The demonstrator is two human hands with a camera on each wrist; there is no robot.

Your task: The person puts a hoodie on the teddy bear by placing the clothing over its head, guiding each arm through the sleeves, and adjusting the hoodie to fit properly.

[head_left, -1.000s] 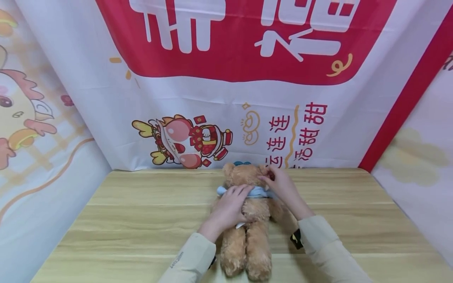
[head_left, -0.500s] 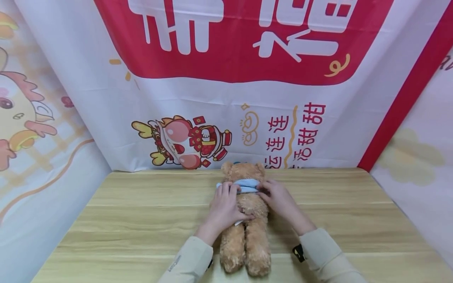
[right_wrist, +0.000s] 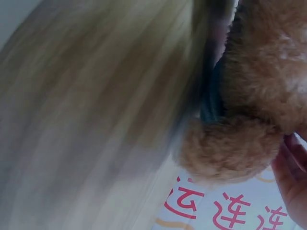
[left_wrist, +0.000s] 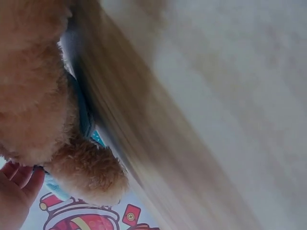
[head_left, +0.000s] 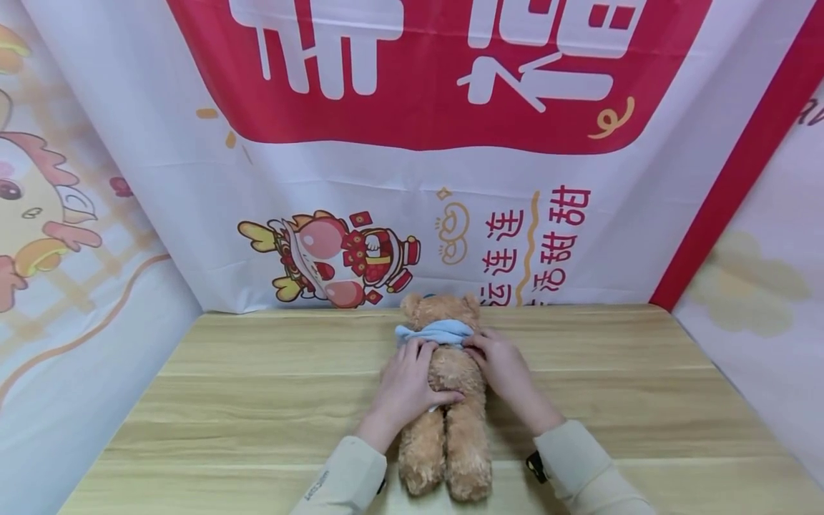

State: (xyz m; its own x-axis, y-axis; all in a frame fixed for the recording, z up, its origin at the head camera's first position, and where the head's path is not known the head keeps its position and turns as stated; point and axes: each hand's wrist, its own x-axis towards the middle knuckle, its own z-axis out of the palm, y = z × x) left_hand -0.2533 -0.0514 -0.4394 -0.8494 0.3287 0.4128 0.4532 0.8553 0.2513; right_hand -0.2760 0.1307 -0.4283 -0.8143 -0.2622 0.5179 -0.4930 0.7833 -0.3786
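Observation:
In the head view a brown plush teddy bear [head_left: 455, 372] lies with its back up and its legs pointing toward me. A light blue scarf [head_left: 444, 332] crosses the back of its neck. My left hand [head_left: 407, 386] rests on the bear's left side, fingertips at the scarf's lower edge and thumb stretched over the lower back. At the scarf's right end, my right hand [head_left: 505, 368] pinches the cloth between thumb and fingers. Both wrist views show the fur close up, with fingers [left_wrist: 33, 184] and fingers [right_wrist: 290, 172] partly in frame. The bear's face is hidden.
The bear lies on a light wooden table [head_left: 270, 400]. Behind the far edge hangs a white and red printed cloth [head_left: 360, 172], close to the bear's head. Printed cloth panels [head_left: 84, 343] flank the table.
My right hand has come down from beside the bear's ear to the scarf's right end. My left hand has shifted slightly left, its thumb now spread farther right. The scarf sits a little higher.

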